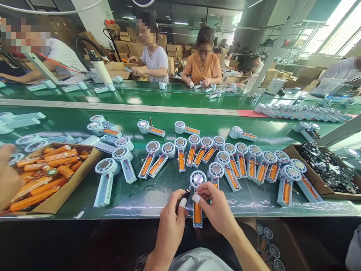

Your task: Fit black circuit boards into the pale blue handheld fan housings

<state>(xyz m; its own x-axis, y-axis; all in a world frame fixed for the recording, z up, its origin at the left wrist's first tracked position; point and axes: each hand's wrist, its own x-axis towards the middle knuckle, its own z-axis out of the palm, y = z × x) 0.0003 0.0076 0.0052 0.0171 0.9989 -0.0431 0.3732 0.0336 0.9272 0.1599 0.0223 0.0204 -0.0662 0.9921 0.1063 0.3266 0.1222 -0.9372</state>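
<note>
The left hand [173,218] has its grip closed on a dark part [186,193], pinched between thumb and fingers just beside a fan [197,179]. The right hand [218,205] bends over that fan from the other side, thumb and fingertips close together at the top of the handle; whether its grip holds a wire there cannot be told. Both thumbs wear white covers.

The fan lies face up between the hands, its round head away from the person and its handle running over the near edge of the desk [135,205]. An orange cell [197,216] sits in the open handle.

Beyond it, more fans [182,154] spread in an uneven row, most with orange cells showing. To the left stands a box [77,184] heaped with loose cells [53,165]; another person's blurred hand [8,177] is beside it at the picture's edge. To the right, a second box [316,183] is filled with a tangle of dark boards [327,165].

Across the green surface behind, a person in an orange top [203,66] and one in white [155,62] handle small parts.
</note>
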